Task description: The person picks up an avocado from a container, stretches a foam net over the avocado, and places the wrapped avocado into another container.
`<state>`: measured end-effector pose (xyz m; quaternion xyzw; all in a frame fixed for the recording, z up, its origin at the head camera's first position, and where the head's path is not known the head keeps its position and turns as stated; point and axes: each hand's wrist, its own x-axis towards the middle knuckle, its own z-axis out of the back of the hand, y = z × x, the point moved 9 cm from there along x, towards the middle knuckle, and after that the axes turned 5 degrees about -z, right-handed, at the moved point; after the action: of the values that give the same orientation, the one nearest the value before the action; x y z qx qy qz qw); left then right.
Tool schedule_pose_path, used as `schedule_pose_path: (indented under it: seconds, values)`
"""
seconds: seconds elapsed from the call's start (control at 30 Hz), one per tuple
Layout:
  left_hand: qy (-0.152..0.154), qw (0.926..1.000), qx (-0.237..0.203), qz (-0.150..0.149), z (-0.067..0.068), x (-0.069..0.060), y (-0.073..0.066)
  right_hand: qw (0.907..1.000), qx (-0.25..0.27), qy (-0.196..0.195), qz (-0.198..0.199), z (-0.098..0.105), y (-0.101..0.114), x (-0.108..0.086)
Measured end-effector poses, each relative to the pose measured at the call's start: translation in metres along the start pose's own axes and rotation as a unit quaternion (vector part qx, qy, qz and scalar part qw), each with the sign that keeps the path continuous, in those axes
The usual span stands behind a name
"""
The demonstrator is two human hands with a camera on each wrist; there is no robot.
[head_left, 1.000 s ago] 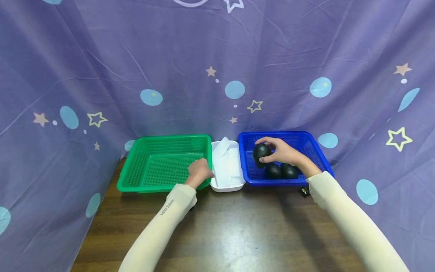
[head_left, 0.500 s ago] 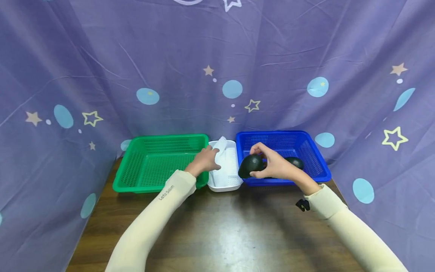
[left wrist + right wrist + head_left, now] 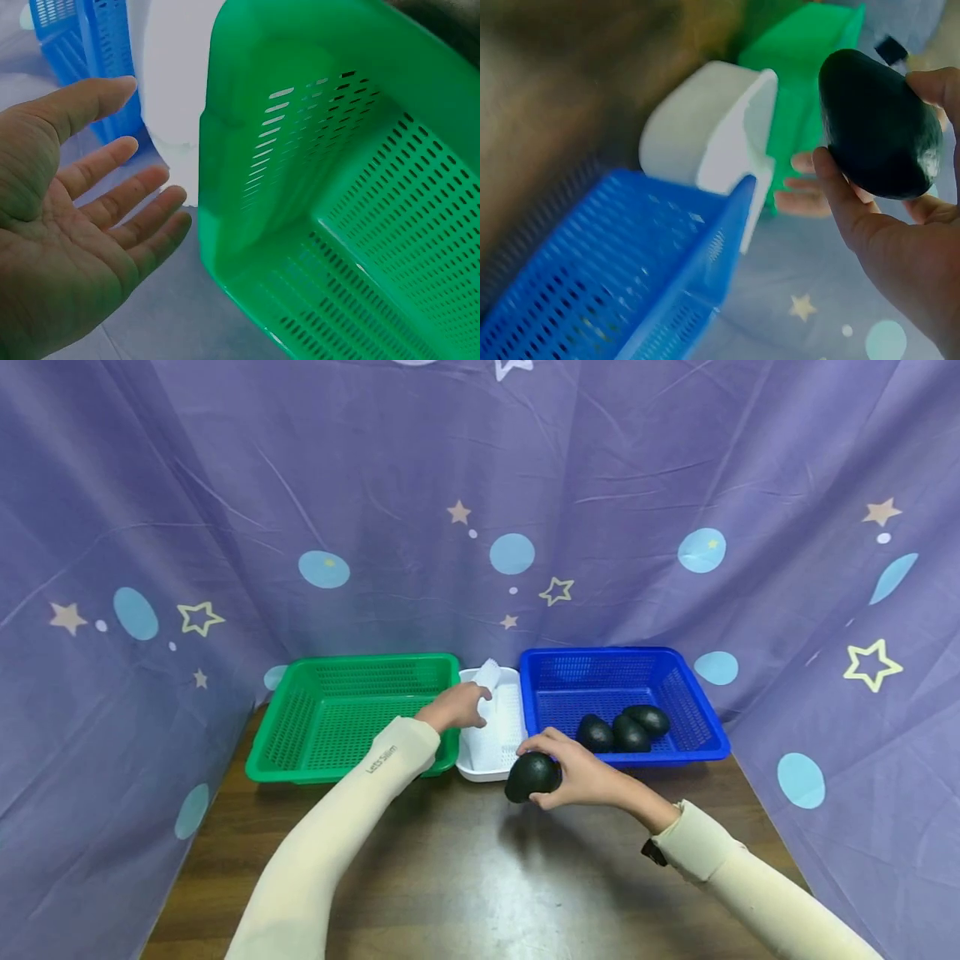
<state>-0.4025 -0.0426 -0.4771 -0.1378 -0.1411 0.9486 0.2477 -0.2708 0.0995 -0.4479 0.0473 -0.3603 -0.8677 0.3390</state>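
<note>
A dark avocado is gripped between the thumb and fingers of my right hand, over the table in front of the white basket. The right wrist view shows the same avocado in the right hand. My left hand hovers over the left side of the white basket, beside the white netting in it. In the left wrist view the left hand has its fingers spread and holds nothing. Several avocados lie in the blue basket.
A green basket stands left of the white one, close beside it, and the blue basket stands to its right. All rest on a brown wooden table. Behind hangs a purple patterned curtain.
My right hand has carried the avocado out of the blue basket, leftward and toward the table's front. My left hand has moved right over the white basket, its fingers opening out.
</note>
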Motion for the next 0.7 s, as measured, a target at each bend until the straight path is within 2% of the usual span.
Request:
schedule_pose_path:
  seconds: [0.17,0.27,0.47,0.7]
  values:
    - [0.019,0.9995,-0.016,0.017,-0.005,0.007,0.003,1.0,0.005,0.006,-0.003,-0.024,-0.003,-0.006]
    - [0.024,0.9994,-0.018,0.015,-0.006,0.009,0.001,0.9999,0.014,0.005,-0.004,-0.035,-0.007,-0.01]
    - [0.03,0.9995,-0.005,-0.012,-0.007,0.013,-0.009,0.9988,0.045,0.006,-0.016,-0.057,-0.022,-0.014]
    - [0.053,0.9973,0.012,-0.049,-0.018,0.015,-0.022,0.9987,0.042,-0.007,-0.027,-0.073,-0.037,-0.018]
